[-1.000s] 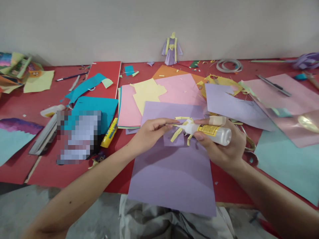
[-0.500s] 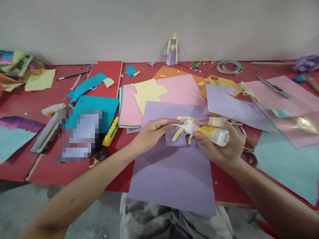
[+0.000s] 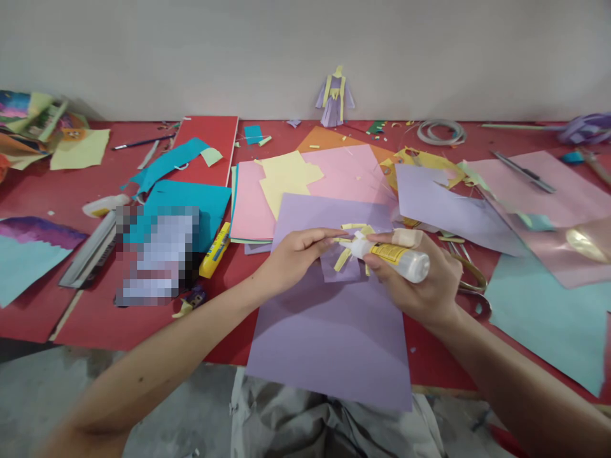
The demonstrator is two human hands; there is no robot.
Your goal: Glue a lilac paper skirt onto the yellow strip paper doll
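Glue bottle (image 3: 400, 259) lies tilted in the right hand (image 3: 424, 299), its white cap (image 3: 360, 245) turned toward the left hand (image 3: 298, 257), above a lavender sheet (image 3: 329, 343) on a red desk (image 3: 105, 331). Thumb and fingers of the right hand wrap the bottle, with a pale wrap (image 3: 407, 238) around one finger. The left hand's thumb and fingertips close narrowly, apparently pinching the edge of a paper piece (image 3: 342, 259) with pale yellow strips. The nozzle's tip is too blurred to make out.

Too hard a squeeze could flood the thin strips with glue; a slip of the left fingertips could smear it across skin or onto the lavender sheet. That sheet, its near end jutting past the desk over a clothed lap (image 3: 329, 426), could shift if a forearm catches it.

Both forearms reach in from the lower corners and converge on the paper piece. The left hand's fingers stretch toward the right; the right hand curls inward to meet them, the bottle's base angled away.

Farther out, a yellow tube (image 3: 214, 250) lies to the left, near a teal sheet (image 3: 212, 203). Pink paper (image 3: 252, 203) bearing a yellow cutout (image 3: 289, 175) spreads beyond the hands, and a craft knife (image 3: 524, 172) rests on more pink paper at right. Against the wall (image 3: 143, 57) stands a purple-and-yellow paper figure (image 3: 335, 95).
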